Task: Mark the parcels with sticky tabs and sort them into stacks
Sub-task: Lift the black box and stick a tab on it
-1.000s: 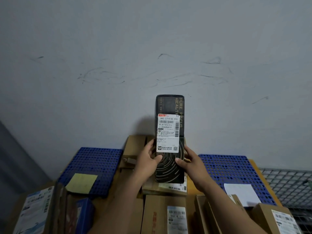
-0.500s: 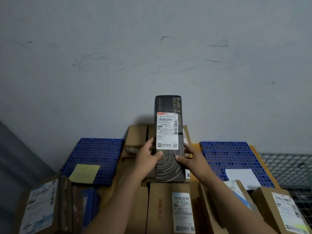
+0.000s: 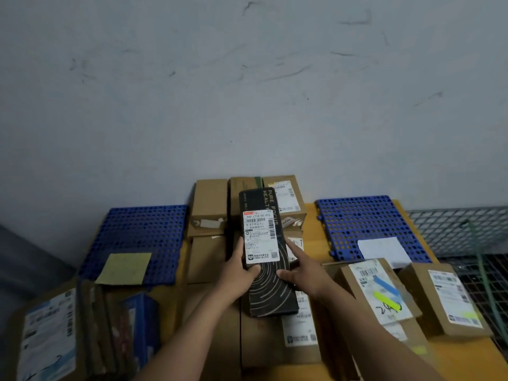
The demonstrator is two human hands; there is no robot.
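Two bare forearms (image 3: 192, 334) reach up from the lower edge and converge at centre. The left hand (image 3: 238, 273) grips the left side of a long black parcel (image 3: 272, 294), thumb across its front. The right hand (image 3: 305, 270) holds the right side, thumb on the front, index finger stretched along the edge

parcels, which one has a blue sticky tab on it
The brown box just right of the right hand: its white label carries a blue tab above yellow-green ones; no other shows blue.
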